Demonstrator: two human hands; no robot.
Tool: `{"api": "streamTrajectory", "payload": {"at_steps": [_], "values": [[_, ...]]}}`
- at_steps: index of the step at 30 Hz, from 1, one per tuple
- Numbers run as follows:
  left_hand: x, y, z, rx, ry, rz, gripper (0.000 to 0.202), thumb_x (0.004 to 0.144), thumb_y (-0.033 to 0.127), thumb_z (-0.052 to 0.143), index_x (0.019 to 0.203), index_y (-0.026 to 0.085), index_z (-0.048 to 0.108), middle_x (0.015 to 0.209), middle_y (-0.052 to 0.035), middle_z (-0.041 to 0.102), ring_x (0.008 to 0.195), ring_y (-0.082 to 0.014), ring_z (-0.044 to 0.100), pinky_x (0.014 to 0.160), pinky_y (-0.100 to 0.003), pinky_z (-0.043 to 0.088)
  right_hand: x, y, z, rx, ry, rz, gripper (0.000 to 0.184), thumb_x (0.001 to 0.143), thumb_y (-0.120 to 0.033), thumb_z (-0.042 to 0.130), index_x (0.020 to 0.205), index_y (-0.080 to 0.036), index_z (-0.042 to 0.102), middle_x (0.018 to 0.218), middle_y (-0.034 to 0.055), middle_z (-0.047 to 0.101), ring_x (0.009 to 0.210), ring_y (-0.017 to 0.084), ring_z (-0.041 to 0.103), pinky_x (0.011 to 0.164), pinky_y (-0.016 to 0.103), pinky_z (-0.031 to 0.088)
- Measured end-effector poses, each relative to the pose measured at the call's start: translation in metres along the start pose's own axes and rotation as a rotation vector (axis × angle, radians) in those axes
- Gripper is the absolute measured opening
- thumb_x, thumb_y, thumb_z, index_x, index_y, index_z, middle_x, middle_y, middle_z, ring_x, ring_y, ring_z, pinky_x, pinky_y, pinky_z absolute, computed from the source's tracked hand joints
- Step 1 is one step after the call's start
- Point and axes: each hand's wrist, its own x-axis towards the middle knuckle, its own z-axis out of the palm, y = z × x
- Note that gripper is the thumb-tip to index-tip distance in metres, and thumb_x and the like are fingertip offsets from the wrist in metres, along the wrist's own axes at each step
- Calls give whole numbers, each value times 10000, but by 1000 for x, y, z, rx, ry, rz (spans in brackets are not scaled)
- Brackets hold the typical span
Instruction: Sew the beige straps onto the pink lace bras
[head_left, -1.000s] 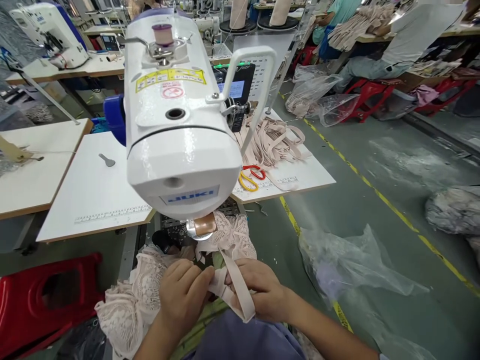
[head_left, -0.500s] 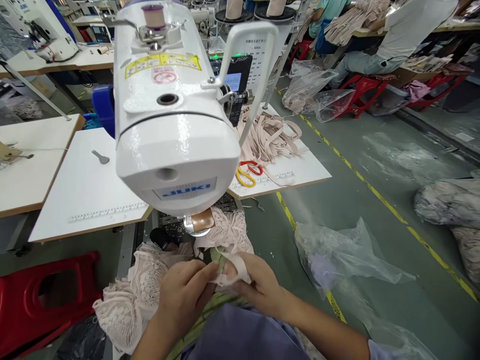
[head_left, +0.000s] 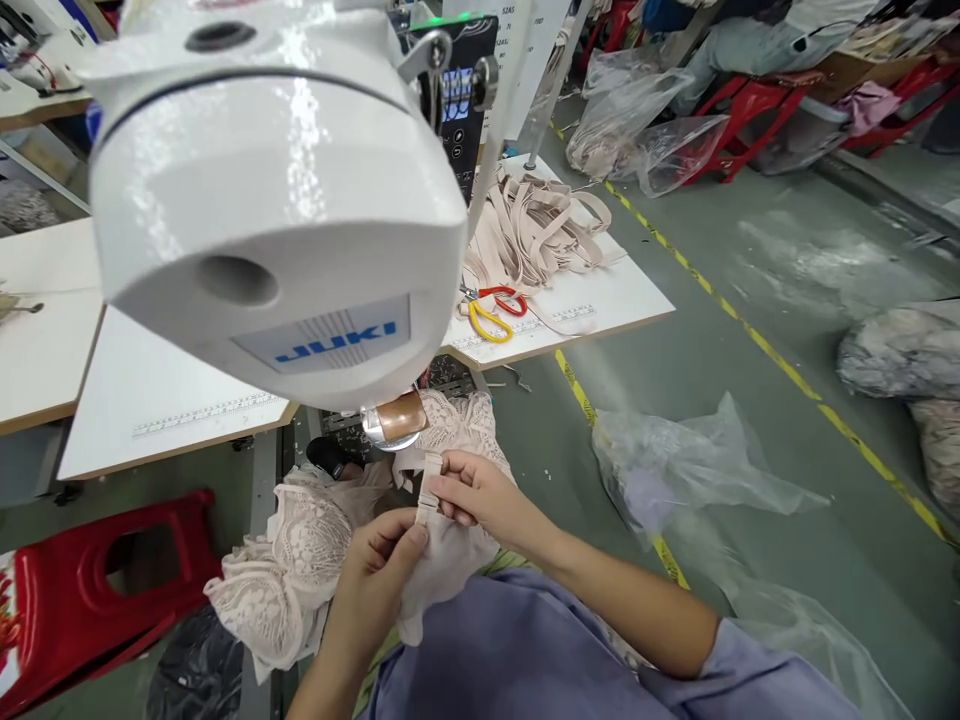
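Note:
A white Juki sewing machine [head_left: 285, 200] fills the upper left, its head hanging over my hands. Below it my left hand [head_left: 379, 575] and my right hand [head_left: 472, 492] both pinch a short beige strap piece [head_left: 429, 490], held upright between them near the copper-coloured machine part [head_left: 397, 420]. Pale pink lace garments [head_left: 300, 560] lie bunched under and to the left of my hands. More beige fabric hangs from the strap below my fingers.
A pile of beige straps [head_left: 536, 225] and red and yellow scissors [head_left: 491, 308] lie on the white table [head_left: 600, 300] to the right. A red plastic stool [head_left: 90, 590] stands at lower left. Clear plastic bags [head_left: 682, 470] lie on the green floor. Another person sits at the far top right.
My hands have risen toward the machine head and now hold the strap end upright. The long strap loop seen earlier is folded away. The view has moved closer to the machine.

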Motion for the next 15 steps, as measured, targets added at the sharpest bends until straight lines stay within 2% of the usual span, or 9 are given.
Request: {"api": "streamTrajectory", "payload": {"at_steps": [3,6,8,10,15], "values": [[0,1,1,32,43,-8,299,882,430,657,1047,203,764,886,-46,740,783,-150,617,667,-211,466,-3,-2,-6,-240,69,-118,239,916,-406,601,822,-190,565,635,-40,563,517,84,461,496,214,372],[0,4,3,50,86,-24,321,877,451,656,1050,200,759,837,-33,734,750,-143,606,653,-211,467,-8,-6,-13,-655,225,-484,144,913,-313,616,827,-198,619,721,-3,617,627,117,537,576,243,424],[0,6,5,82,100,-19,340,882,468,641,1054,196,754,836,-33,734,751,-149,609,642,-213,463,-11,-9,-16,-887,200,-749,82,920,-276,622,932,-211,670,816,26,665,714,138,588,639,262,461],[0,7,6,164,110,25,349,898,473,613,1059,194,748,857,-37,735,765,-157,614,654,-222,467,-13,-13,-16,-1029,112,-907,134,954,-258,589,1045,-219,679,887,44,692,794,149,625,693,266,488],[0,9,9,565,167,248,327,964,408,509,1070,185,723,964,-64,725,856,-182,629,759,-266,477,-10,-19,-15,-1197,13,-924,190,1010,-266,505,1038,-203,682,905,25,707,798,127,636,662,236,473]]}}
